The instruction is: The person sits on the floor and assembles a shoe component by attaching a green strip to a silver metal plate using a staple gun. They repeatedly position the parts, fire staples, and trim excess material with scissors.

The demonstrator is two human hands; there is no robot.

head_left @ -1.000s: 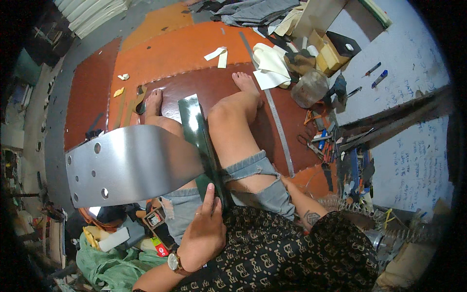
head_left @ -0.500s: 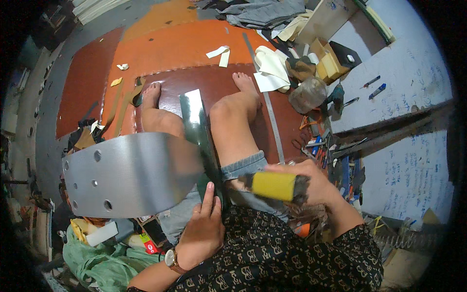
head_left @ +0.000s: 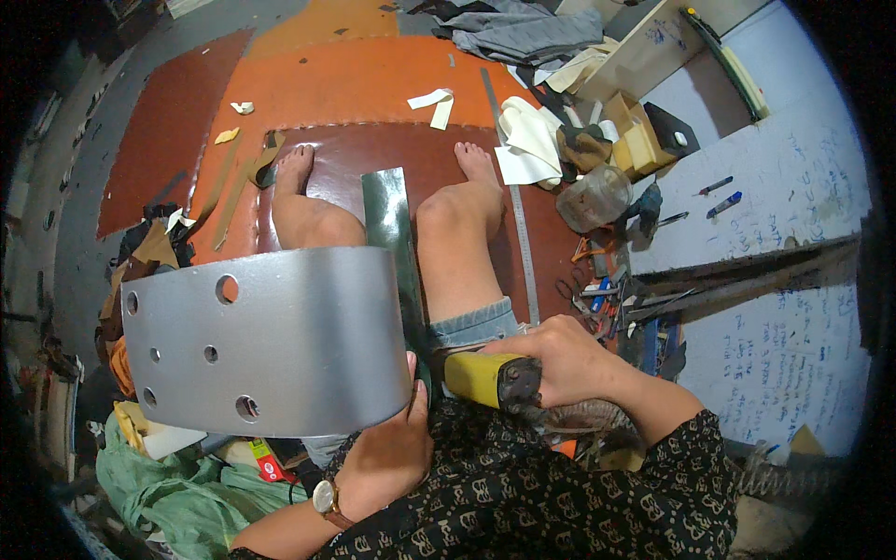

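Note:
A long, glossy dark green strip (head_left: 390,210) runs away from my lap between my legs. My left hand (head_left: 387,457) lies at its near end with the fingers stretched out, and a watch is on the wrist. A curved silver metal plate with several round holes (head_left: 280,345) stands in front of the camera and covers part of those fingers. My right hand (head_left: 579,359) is closed around a yellow block-shaped tool with a dark end face (head_left: 476,378). The tool's left end is close beside the strip, over my lap. Its exact kind cannot be made out.
A steel ruler (head_left: 525,252) lies right of my leg. Beyond it are pale cloth pieces (head_left: 527,140), a clear jar (head_left: 593,198) and assorted hand tools (head_left: 602,294). At the right, pens (head_left: 723,203) lie on a marked white surface (head_left: 775,224). Green cloth (head_left: 173,495) is bunched at lower left.
The yellow tool in my right hand has moved left and slightly down, closer to the strip. The silver plate has shifted and now shows sharply. My left hand stays near the strip's near end.

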